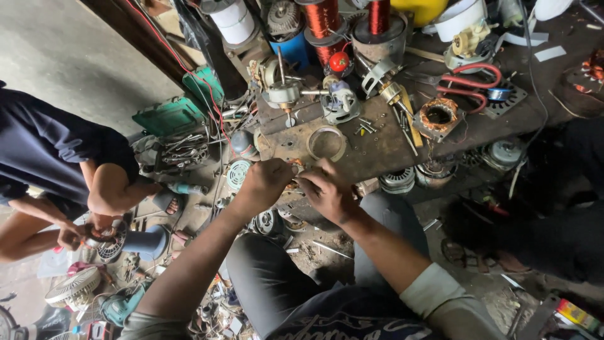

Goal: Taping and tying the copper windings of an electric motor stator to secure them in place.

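Observation:
My left hand [264, 182] and my right hand [327, 189] meet at the front edge of a low wooden bench [377, 151]. Together they grip a small motor part with copper winding [295, 169], mostly hidden by my fingers. Just beyond the hands a flat metal ring [326, 143] lies on the bench. A copper-wound stator [438, 116] sits further right, and a small motor with a shaft [284, 94] stands behind the ring.
Spools of red copper wire [322, 17] stand at the bench's back. Motor housings [397, 180] lie under the bench edge. A person crouches at the left, a hand [72, 236] on a fan part. Tools and a green case [168, 116] litter the floor.

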